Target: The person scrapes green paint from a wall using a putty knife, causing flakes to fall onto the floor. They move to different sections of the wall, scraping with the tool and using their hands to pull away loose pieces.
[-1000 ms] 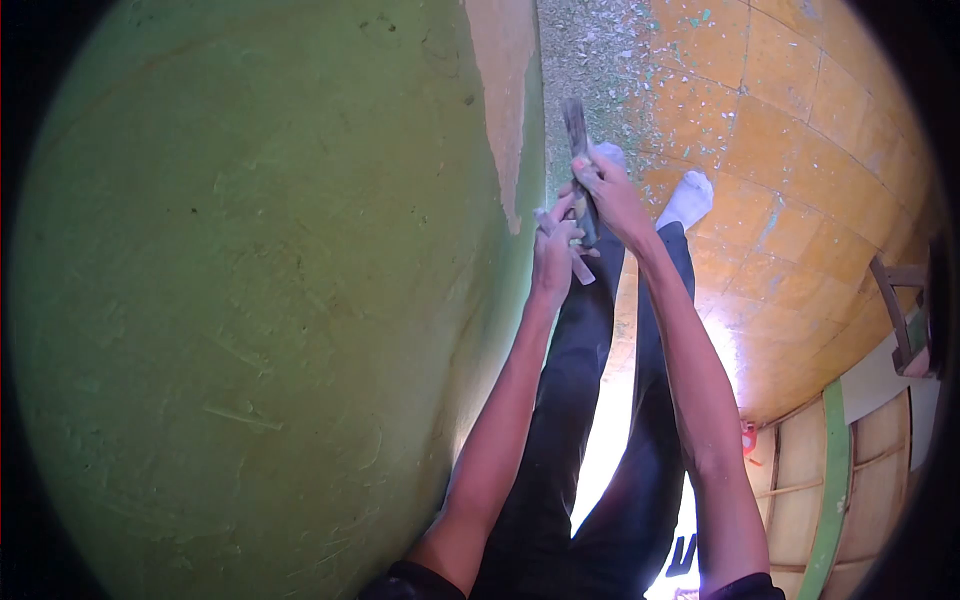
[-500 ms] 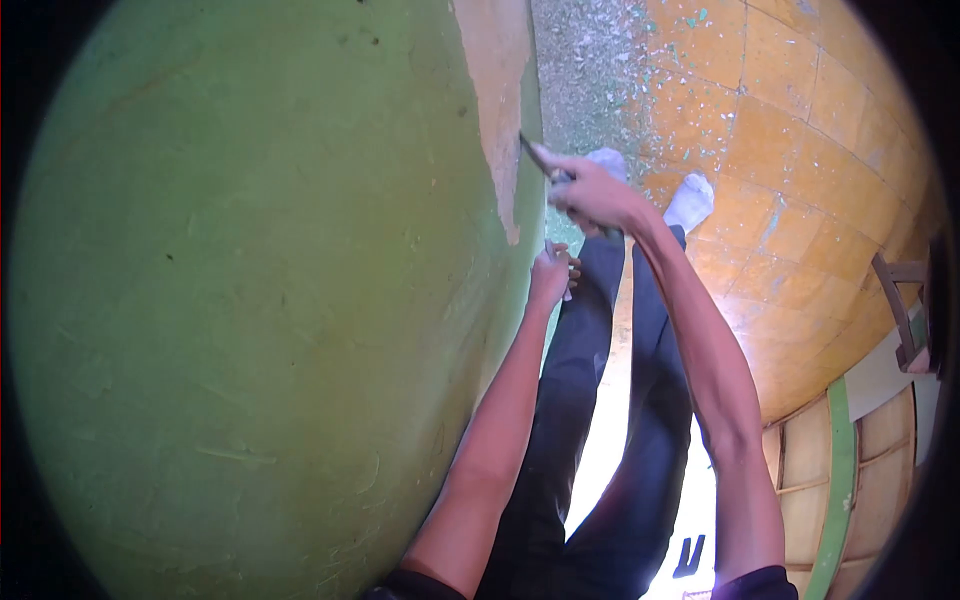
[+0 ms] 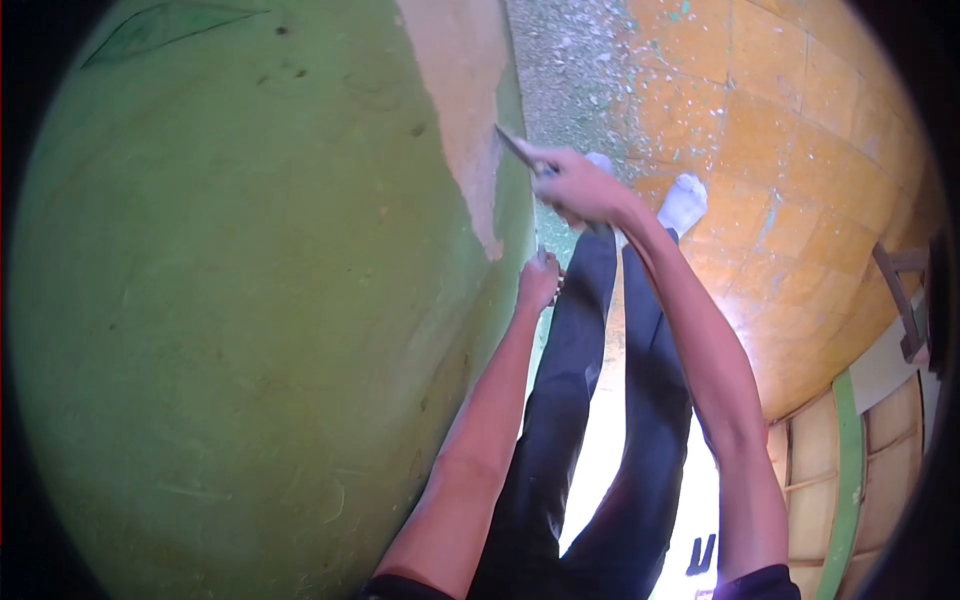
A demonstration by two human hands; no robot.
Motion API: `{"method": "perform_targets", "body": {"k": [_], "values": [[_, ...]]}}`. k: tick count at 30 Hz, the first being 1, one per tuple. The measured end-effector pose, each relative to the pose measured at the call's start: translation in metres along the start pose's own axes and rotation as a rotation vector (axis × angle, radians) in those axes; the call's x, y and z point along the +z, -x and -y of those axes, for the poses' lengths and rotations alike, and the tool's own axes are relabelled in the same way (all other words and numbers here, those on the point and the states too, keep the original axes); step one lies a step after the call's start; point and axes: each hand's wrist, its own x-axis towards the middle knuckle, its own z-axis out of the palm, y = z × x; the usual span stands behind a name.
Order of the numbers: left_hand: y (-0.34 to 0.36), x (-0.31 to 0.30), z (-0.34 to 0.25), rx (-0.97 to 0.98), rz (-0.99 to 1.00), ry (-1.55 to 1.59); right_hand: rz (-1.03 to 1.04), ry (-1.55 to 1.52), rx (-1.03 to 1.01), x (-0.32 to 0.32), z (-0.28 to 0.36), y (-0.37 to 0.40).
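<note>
Tool [image 3: 514, 146], thin-tipped, is clenched in right hand [image 3: 585, 188] at jagged tan patch [image 3: 468, 110]; left hand [image 3: 537, 283] curls round grey piece [image 3: 541, 256].

The right hand [image 3: 583, 188] holds a flat tool [image 3: 514, 146] at the pale patch [image 3: 465, 100] on the green wall [image 3: 250, 300]; the left hand [image 3: 538, 283] grips a small tool [image 3: 541, 256].

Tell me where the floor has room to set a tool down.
Mostly bare: orange floor between the right sock and the wooden frame at far right. Crowded: the strip along the green wall, littered with flakes.
</note>
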Motion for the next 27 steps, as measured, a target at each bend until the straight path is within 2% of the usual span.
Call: {"method": "perform_targets", "body": {"k": [3, 6, 13, 15, 17, 21, 23, 25, 27], "values": [[0.005, -0.007, -0.006, -0.043, 0.067, -0.081, 0.023, -0.060, -0.018, -0.007, 0.002, -0.014], [-0.006, -0.010, 0.003, -0.079, 0.048, -0.114, 0.071, -0.029, 0.031, 0.009, 0.009, 0.026], [-0.026, -0.003, 0.031, 0.017, -0.011, -0.157, -0.004, 0.004, -0.011, -0.014, -0.012, -0.027], [-0.035, -0.005, 0.026, 0.036, 0.027, -0.165, -0.015, 0.044, 0.000, -0.004, 0.016, 0.005], [-0.044, -0.008, 0.033, 0.082, -0.032, -0.194, 0.020, 0.018, 0.016, -0.001, 0.021, 0.015], [-0.048, 0.004, 0.057, 0.157, -0.056, -0.363, -0.059, -0.003, 0.013, -0.025, 0.008, -0.047], [-0.039, 0.000, 0.054, 0.179, -0.059, -0.421, -0.053, -0.044, 0.008, -0.014, 0.000, -0.027], [-0.048, -0.003, 0.051, 0.256, -0.106, -0.413, 0.002, -0.025, 0.003, -0.003, 0.027, 0.011], [-0.034, -0.006, 0.040, 0.281, -0.140, -0.516, 0.026, -0.007, 0.005, -0.011, 0.020, -0.004]]}}
